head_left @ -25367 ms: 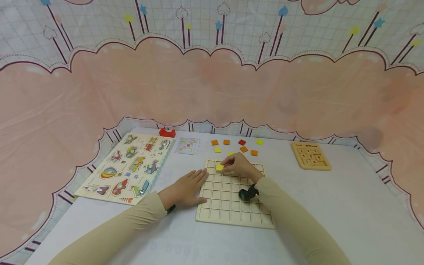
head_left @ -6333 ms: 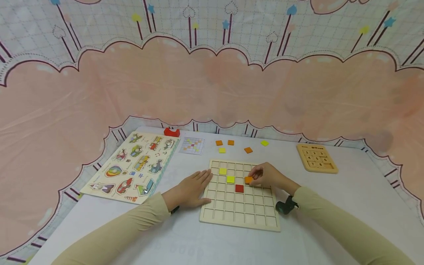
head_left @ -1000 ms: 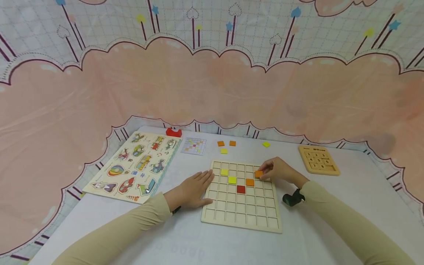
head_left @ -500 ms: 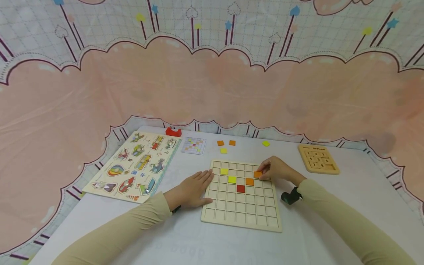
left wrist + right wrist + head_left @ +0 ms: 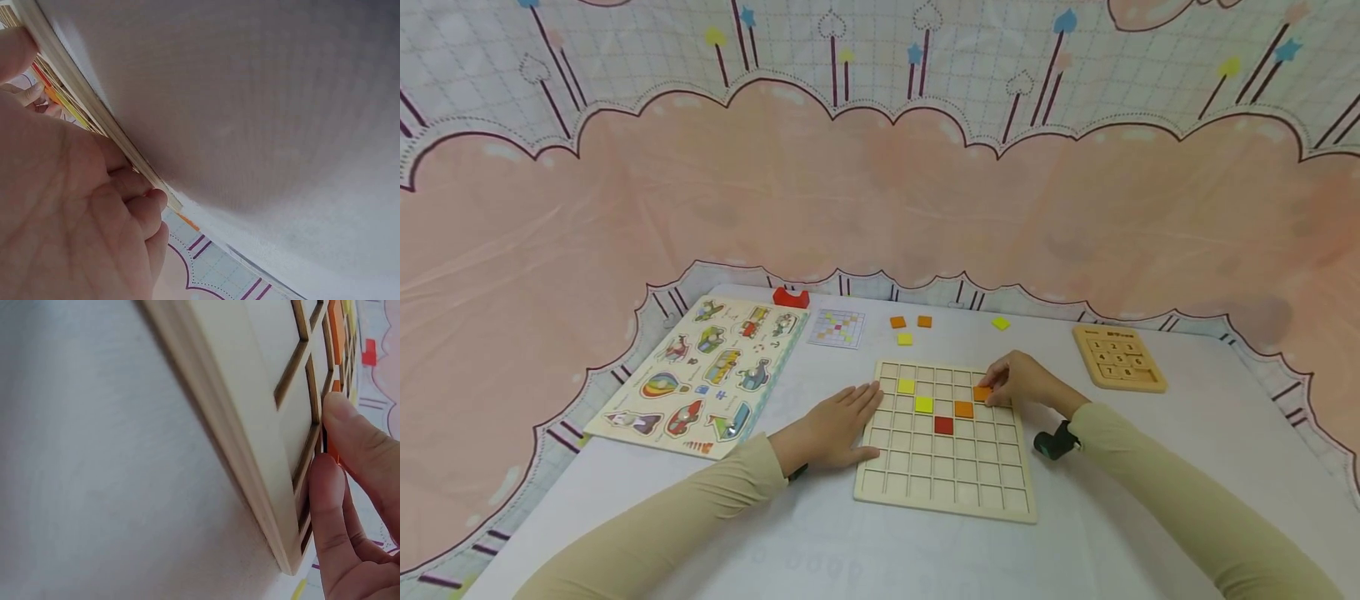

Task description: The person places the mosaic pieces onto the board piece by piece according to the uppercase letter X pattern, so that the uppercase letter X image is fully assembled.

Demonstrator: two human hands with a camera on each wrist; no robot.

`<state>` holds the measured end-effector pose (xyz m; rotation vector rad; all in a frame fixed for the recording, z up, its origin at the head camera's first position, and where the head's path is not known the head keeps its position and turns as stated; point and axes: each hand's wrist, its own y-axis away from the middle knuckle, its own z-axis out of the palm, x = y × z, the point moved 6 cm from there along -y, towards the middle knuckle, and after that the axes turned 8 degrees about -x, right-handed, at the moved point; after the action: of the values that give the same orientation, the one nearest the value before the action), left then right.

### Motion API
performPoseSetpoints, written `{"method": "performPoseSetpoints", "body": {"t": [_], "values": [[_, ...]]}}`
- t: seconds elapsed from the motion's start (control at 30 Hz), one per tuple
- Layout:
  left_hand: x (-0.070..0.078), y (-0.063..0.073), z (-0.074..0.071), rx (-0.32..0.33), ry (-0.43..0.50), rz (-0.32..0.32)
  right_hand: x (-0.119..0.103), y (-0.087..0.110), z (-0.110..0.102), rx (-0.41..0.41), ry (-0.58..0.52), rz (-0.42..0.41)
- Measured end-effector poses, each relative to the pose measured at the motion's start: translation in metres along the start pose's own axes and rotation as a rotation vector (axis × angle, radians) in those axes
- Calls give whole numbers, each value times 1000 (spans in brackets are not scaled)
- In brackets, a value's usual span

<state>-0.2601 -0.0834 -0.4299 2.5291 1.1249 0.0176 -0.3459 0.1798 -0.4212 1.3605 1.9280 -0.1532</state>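
A wooden grid board [image 5: 945,467] lies on the table. Two yellow tiles [image 5: 923,405], a red tile [image 5: 943,426] and an orange tile [image 5: 963,409] sit in its cells. Near the board's far right corner, my right hand [image 5: 1026,382] pinches another orange tile [image 5: 981,393] between thumb and fingers. The right wrist view shows this tile [image 5: 333,442] at a cell, partly hidden by the fingertips; whether it lies fully in the cell I cannot tell. My left hand [image 5: 835,429] rests on the board's left edge with its fingers extended.
Behind the board lie two orange tiles [image 5: 898,322] and two yellow tiles [image 5: 1001,323]. A small printed pattern card [image 5: 837,328] and a red block [image 5: 792,298] are at the back left. A picture puzzle board [image 5: 700,375] lies left, a wooden number puzzle [image 5: 1118,358] right.
Since the oldest frame, yellow, red and orange tiles have come onto the board from the back. The right hand has brought a second orange tile; over the last second it barely moves.
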Motion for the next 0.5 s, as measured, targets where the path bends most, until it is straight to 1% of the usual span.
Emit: {"method": "performPoseSetpoints", "body": {"t": [0.23, 0.5], "values": [[0, 2, -2, 8, 26, 17, -4, 1, 1, -14, 22, -63], [0, 0, 0, -2, 22, 12, 2, 3, 1, -61, -35, -75]]}}
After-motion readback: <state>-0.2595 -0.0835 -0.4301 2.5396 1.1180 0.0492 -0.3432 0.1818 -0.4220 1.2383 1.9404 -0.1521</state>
